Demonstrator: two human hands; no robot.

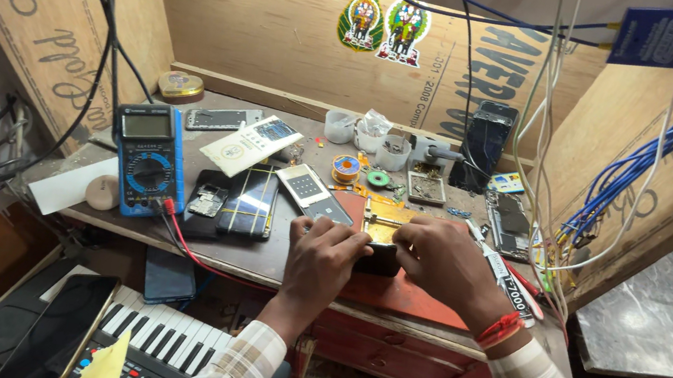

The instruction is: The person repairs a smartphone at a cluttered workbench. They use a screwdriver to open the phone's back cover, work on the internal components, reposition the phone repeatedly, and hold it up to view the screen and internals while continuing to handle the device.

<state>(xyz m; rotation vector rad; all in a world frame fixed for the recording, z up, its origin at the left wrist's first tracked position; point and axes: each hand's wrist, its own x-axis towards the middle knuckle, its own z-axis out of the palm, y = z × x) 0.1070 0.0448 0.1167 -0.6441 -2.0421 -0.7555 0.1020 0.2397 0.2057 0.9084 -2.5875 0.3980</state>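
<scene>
My left hand [323, 262] and my right hand [442, 263] meet over a small dark phone-like device [380, 260] lying on a red mat [409, 300] at the front of the workbench. Both hands grip it, left at its left end, right at its top right; my fingers hide most of it. A red thread band [501, 328] circles my right wrist. Just behind the hands lies a brass-coloured metal holder [385, 219].
A blue multimeter [150, 157] with red lead stands left, beside several phones [249, 201] and a keypad handset [311, 192]. Small white cups [369, 135], solder spools [346, 168], a dark upright phone [485, 145] sit behind. Hanging cables [553, 158] crowd the right. A keyboard [157, 344] lies below.
</scene>
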